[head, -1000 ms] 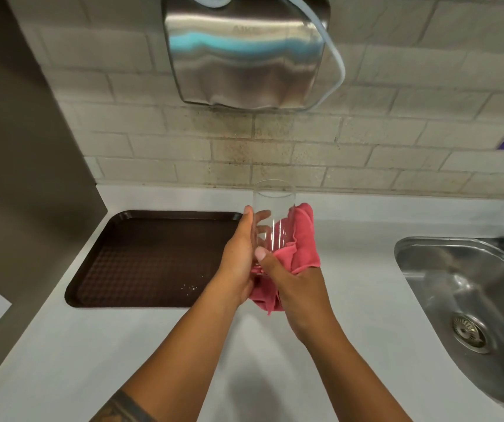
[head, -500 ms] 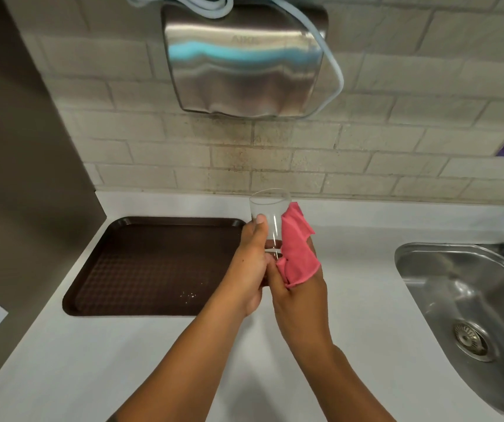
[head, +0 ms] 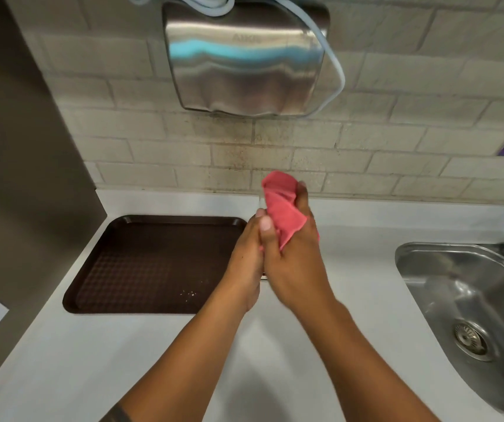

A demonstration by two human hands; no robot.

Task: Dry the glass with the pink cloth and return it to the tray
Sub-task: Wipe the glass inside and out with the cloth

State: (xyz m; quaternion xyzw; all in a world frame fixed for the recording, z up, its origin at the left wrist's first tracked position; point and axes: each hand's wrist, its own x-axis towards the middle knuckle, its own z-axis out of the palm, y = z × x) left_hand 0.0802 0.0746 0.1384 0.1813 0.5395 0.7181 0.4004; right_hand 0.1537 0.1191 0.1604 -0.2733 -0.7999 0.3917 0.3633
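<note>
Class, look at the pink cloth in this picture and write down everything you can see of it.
The pink cloth is a soft, matte fabric, bunched and creased rather than flat. It is held up above the white counter, right of the brown tray. The right hand grips it, its fingers behind the cloth. It is wrapped over the glass, of which only a faint clear edge shows at its left. The left hand is closed below it.
</note>
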